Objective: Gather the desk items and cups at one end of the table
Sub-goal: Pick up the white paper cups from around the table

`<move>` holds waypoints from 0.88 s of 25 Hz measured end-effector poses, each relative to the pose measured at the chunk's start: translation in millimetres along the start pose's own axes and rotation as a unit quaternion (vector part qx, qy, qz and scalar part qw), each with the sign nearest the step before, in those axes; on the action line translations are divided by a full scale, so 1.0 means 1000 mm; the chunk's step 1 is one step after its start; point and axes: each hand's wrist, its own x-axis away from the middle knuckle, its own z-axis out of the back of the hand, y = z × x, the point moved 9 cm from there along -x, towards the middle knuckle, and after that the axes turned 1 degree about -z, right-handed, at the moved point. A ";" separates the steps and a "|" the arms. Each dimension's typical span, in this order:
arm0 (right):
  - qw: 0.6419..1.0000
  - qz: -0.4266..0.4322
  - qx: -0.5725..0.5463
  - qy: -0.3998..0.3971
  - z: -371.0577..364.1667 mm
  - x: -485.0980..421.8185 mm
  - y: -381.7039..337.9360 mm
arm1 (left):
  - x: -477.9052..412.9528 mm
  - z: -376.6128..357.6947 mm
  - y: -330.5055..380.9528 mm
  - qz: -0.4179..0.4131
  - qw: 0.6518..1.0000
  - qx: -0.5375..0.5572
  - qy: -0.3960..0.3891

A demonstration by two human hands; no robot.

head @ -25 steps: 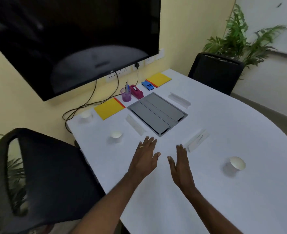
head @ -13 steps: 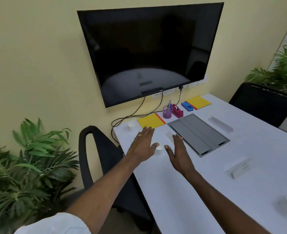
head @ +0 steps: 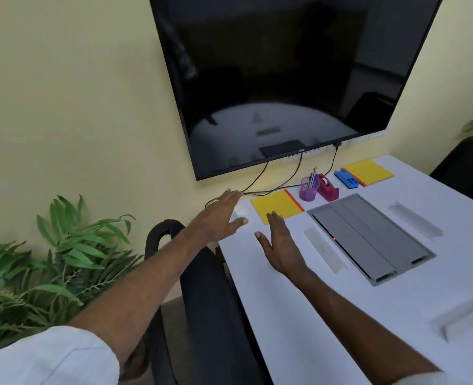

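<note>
White paper cup (head: 242, 211), round and blurred, sits at the smooth white table's (head: 313, 315) wall end, beside a flat yellow pad (head: 275, 204). My left hand (head: 218, 215) hovers just beside it and my right hand (head: 281, 245) is near, both with fingers spread and empty. A glossy black screen (head: 285, 79) hangs on the yellow wall.

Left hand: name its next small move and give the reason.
Probably lower the left hand and close its grip on the small white paper cup beside its thumb: the hand is open, holds nothing, and that blurred cup sits closest.
</note>
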 end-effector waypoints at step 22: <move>0.983 -0.181 0.040 -0.005 -0.167 -0.198 0.067 | -0.204 -0.172 -0.225 -0.058 0.960 0.102 -0.256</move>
